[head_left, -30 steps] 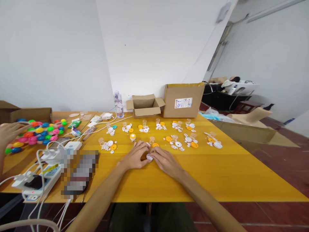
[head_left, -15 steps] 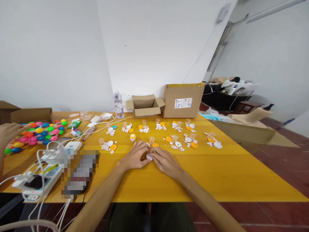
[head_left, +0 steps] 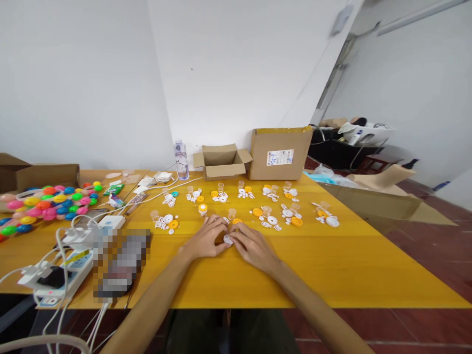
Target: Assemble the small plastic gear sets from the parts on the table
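Near the middle of the frame, just below centre, a small whitish piece point(head_left: 227, 240) sits between the fingertips of both hands, low over the yellow tabletop point(head_left: 332, 268). The left hand point(head_left: 208, 238) curls round it from the left of the frame, thumb below and fingers arched above; the right hand point(head_left: 253, 247) meets it from the right, thumb and fingers pinched together at its edge. Both grips look closed on the piece, neither hand clearly nearer than the other, though the fingers cover so much that the exact contact is hard to tell. The piece looks roundish and shows no clear long axis at this size. Just above the hands in the frame stands a clear cup point(head_left: 232, 214), with an orange disc point(head_left: 237, 221) at its lower right, partly behind the right hand's fingers. A yellow-topped piece point(head_left: 202, 210) stands apart, above the left hand's knuckles
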### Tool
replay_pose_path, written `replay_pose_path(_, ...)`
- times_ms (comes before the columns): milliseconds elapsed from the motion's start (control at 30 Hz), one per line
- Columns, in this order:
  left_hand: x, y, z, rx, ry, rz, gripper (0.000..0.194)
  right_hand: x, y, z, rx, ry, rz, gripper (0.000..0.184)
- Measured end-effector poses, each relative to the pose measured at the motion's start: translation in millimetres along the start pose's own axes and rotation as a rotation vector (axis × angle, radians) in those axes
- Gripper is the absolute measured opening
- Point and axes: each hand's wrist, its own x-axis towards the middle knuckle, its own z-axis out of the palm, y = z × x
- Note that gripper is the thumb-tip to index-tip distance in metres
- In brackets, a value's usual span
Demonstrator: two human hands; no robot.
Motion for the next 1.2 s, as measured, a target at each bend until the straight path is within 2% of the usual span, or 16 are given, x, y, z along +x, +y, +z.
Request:
replay_pose_path(267,0.3,0.7,-0.4,-0.006,-0.006,-0.004,0.01,2.1,5.5,2.3,0.163,-0.016,0.147,0.013)
replay_pose_path(600,0.3,1.8,-0.9,-0.002,-0.009,-0.003,0.011,1.4,7.6,4.7,0.179,-0.066,0.141,0.016)
replay_pose_path(1200,0.7,3.2,-1.8,-0.017,-0.014,-0.008,0.01,3.5,4.7,1.4,0.165,-0.08,0.132,0.017)
